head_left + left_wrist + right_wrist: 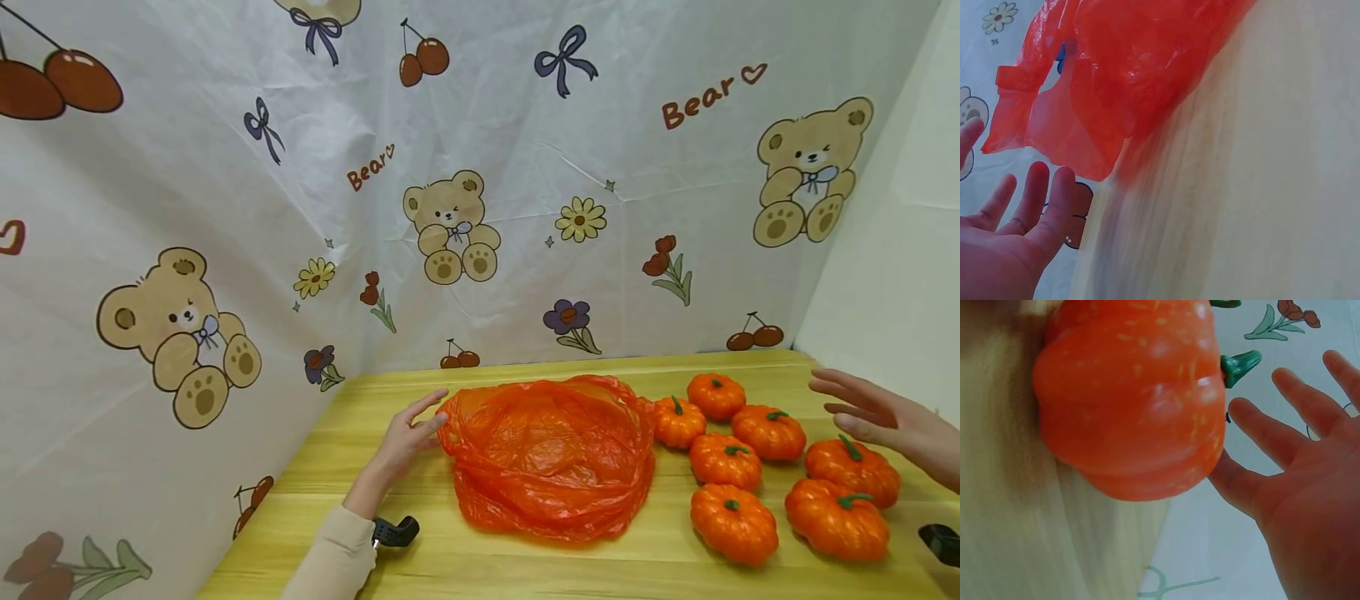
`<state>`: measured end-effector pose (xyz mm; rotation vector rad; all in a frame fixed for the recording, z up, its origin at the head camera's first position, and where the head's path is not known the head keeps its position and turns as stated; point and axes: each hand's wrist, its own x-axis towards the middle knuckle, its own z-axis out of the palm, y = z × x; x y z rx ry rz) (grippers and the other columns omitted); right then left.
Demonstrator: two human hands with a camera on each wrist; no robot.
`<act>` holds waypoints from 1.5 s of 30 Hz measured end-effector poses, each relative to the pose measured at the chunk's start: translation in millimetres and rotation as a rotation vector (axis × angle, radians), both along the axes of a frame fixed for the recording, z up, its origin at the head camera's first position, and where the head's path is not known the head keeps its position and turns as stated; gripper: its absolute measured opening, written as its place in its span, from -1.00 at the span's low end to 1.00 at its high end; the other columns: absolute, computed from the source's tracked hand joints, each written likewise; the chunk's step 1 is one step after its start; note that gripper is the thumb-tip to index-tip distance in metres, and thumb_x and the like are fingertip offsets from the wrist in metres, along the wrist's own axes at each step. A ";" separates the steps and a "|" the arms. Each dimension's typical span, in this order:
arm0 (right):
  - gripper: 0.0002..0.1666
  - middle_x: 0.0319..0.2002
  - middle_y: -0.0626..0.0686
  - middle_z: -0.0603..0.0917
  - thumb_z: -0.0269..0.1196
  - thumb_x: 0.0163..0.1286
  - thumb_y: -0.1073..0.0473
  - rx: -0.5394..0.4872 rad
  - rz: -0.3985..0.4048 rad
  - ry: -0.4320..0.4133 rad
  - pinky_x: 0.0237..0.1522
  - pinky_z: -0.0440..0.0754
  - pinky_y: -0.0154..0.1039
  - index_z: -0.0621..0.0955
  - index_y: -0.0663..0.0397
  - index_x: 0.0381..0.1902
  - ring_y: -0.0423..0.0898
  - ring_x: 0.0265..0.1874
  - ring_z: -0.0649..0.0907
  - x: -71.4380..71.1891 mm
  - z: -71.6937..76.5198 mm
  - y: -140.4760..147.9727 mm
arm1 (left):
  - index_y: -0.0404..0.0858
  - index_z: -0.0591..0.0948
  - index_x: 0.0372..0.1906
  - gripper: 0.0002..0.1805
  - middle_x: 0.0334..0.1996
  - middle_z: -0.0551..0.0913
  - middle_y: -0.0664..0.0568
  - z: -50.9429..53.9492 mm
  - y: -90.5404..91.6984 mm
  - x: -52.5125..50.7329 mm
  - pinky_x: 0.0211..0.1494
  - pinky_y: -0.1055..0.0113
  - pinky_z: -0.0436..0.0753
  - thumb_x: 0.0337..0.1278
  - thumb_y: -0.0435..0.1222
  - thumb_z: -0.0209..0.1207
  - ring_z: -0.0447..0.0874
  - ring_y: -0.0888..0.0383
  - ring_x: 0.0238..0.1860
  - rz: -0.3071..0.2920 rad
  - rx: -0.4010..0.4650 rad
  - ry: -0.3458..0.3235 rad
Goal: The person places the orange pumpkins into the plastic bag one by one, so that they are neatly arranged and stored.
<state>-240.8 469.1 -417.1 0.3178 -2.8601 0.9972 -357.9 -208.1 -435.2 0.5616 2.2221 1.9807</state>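
Observation:
A thin red plastic bag [551, 467] lies spread on the table, its mouth gaping toward the head camera. My left hand [408, 437] is at the bag's left edge with its fingers extended. In the left wrist view, the fingers of that left hand [1013, 237] sit just below the bag's loose handle [1069, 122] and grip nothing. My right hand [885, 417] hovers at the right, above and behind the nearest orange toy pumpkin [853, 471]. In the right wrist view, its spread fingers hold nothing beside a pumpkin [1132, 403] with a green stem; whether the thumb touches it, I cannot tell.
Several more pumpkins [733, 523] cluster between the bag and my right hand on the yellow wooden table [427, 567]. A white cloth [517, 150] printed with bears hangs behind and at the left. A plain white wall [892, 275] stands at the right.

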 end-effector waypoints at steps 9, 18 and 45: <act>-0.18 0.08 -0.81 0.07 0.02 0.68 0.03 -0.054 -0.005 -0.011 -0.01 0.60 0.41 -0.07 -0.02 0.69 -0.24 0.09 0.56 2.8 -13.7 4.3 | -0.26 0.38 0.53 -0.36 0.59 0.22 -0.17 -5.1 4.6 3.1 0.23 0.03 0.71 0.45 -0.19 0.21 0.71 -0.05 0.15 -0.009 -0.038 -0.007; -0.26 0.02 -0.86 0.11 0.06 0.66 0.01 -0.101 -0.035 -0.048 -0.05 0.55 0.42 0.09 -0.03 0.65 -0.78 -0.17 0.33 9.4 -35.9 15.0 | -0.27 0.32 0.56 -0.30 0.58 0.24 -0.20 -8.0 9.9 4.6 0.02 0.16 0.79 0.43 -0.18 0.24 0.69 0.09 -0.03 -0.036 -0.049 -0.033; -0.42 0.02 -0.77 0.41 0.29 0.46 0.23 -0.162 0.026 -0.080 -0.18 0.59 -0.51 0.47 -0.16 0.39 -0.65 -0.06 0.53 4.0 -65.7 45.9 | -0.08 0.05 0.68 0.01 0.64 0.10 -0.19 -8.8 7.4 12.7 0.19 0.20 0.73 0.25 -0.45 0.33 0.47 -0.19 0.40 -0.183 0.095 -0.155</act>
